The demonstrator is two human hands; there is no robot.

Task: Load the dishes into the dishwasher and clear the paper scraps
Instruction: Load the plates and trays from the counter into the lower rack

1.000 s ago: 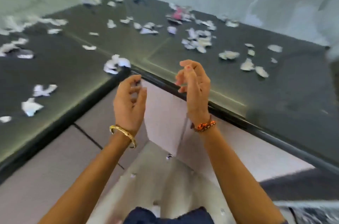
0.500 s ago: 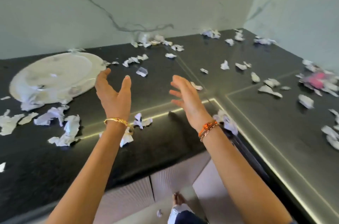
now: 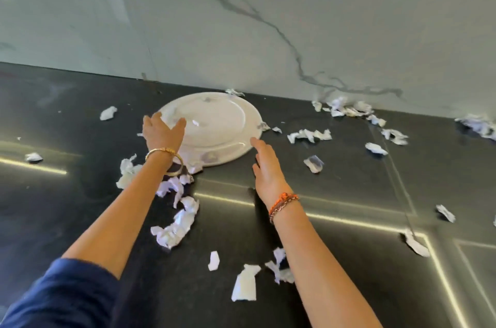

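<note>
A person's two bare arms reach forward over a dark, glossy countertop (image 3: 80,207) toward a large white plate (image 3: 222,123) lying flat near the back, close to a pale marble-veined wall (image 3: 268,19). The left hand (image 3: 162,132) is spread, fingers straight and thumb held apart, over the plate's left rim; whether it actually touches the rim cannot be told. A gold bangle (image 3: 167,157) circles that wrist, and a dark blue sleeve (image 3: 59,292) covers the upper arm at the lower left. The right hand (image 3: 267,168) is likewise spread with straight fingers, its fingertips just beside the plate's right edge, holding nothing. An orange and brown braided bracelet (image 3: 283,205) sits on the right wrist.

Torn white paper scraps (image 3: 177,225) litter the counter (none of them in either hand). A crumpled cluster lies beneath and beside the left forearm, reaching up to the plate's near rim. Several flatter pieces lie between the two forearms at the lower middle. More scraps are scattered to the right of the plate, a small heap rests against the wall at the upper right, and a few lone bits lie on the left side of the counter. Thin bright lines of reflected light run across the counter surface
</note>
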